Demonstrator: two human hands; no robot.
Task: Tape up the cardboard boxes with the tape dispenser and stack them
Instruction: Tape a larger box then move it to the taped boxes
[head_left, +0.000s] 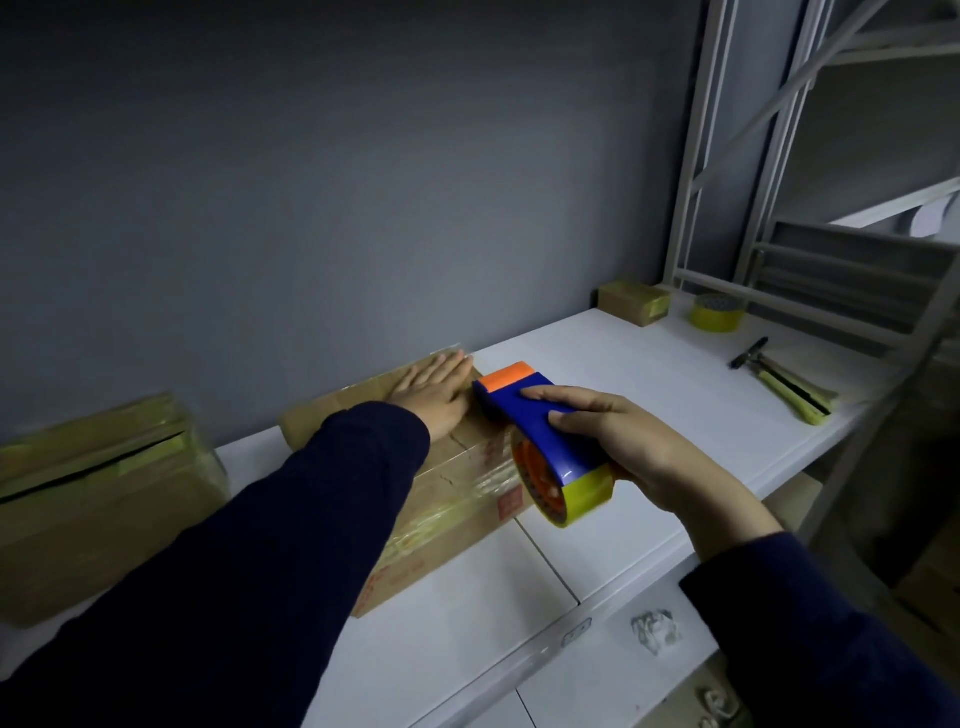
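Cardboard box (457, 519) under left hand (434, 392)

Wall (311, 182) is blocking the far side, right behind the centre box (467, 499). Left box (93, 493) is hemming in the left, with a gap showing between them. Left hand (436, 392) is lying flat on the centre box top. Right hand (634, 441), gripping the tape dispenser (540, 436), is crowding its right edge. White table (649, 395) is lying open rightward up to small box (632, 303), tape roll (715, 312) and yellow tool (784, 384). Shelf frame (727, 156) is closing that end.
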